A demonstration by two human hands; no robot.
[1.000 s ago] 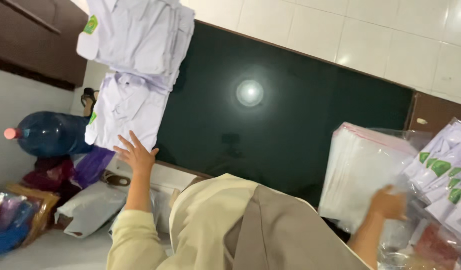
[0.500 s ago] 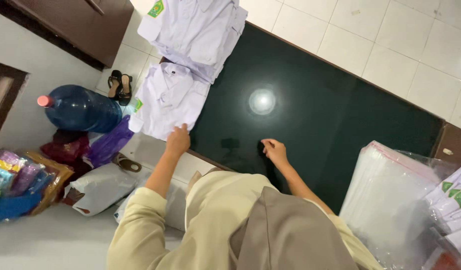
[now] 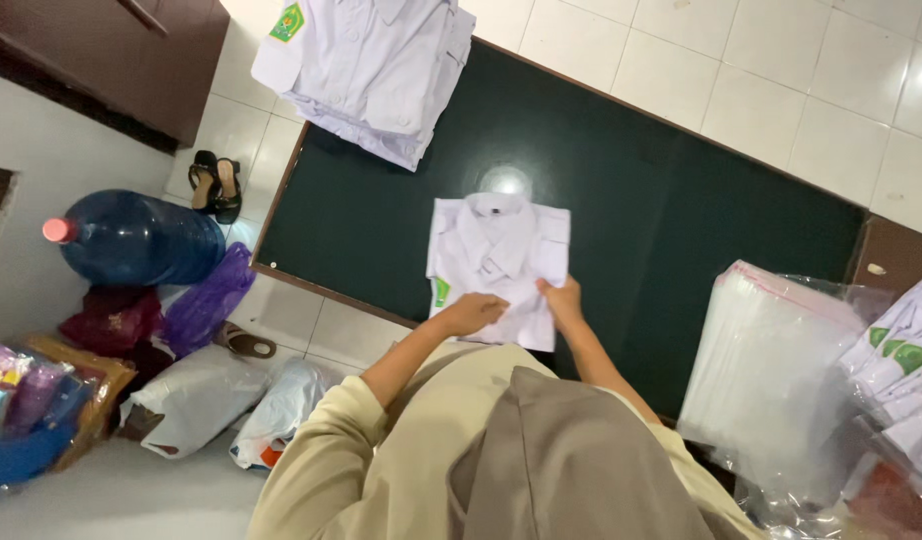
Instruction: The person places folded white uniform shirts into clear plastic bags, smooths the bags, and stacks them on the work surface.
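Observation:
A folded white shirt [image 3: 496, 250] with a small green badge lies flat in the middle of a dark green board [image 3: 681, 230] on the floor. My left hand [image 3: 471, 312] presses on the shirt's near edge, fingers curled over the fabric. My right hand [image 3: 564, 300] grips the same edge just to the right. A stack of white shirts [image 3: 376, 60] sits on the board's far left corner. Both my sleeves are beige.
A pile of clear plastic bags [image 3: 771, 370] lies to the right, with bagged shirts [image 3: 906, 370] beyond it. On the left stand a blue water jug [image 3: 136, 238], black sandals [image 3: 213, 185], a purple bag [image 3: 206, 300] and white bags [image 3: 191, 395]. White floor tiles surround the board.
Half a second ago the board under my hands was bare. Now a folded white shirt lies there and both hands hold its near edge. The view has also shifted.

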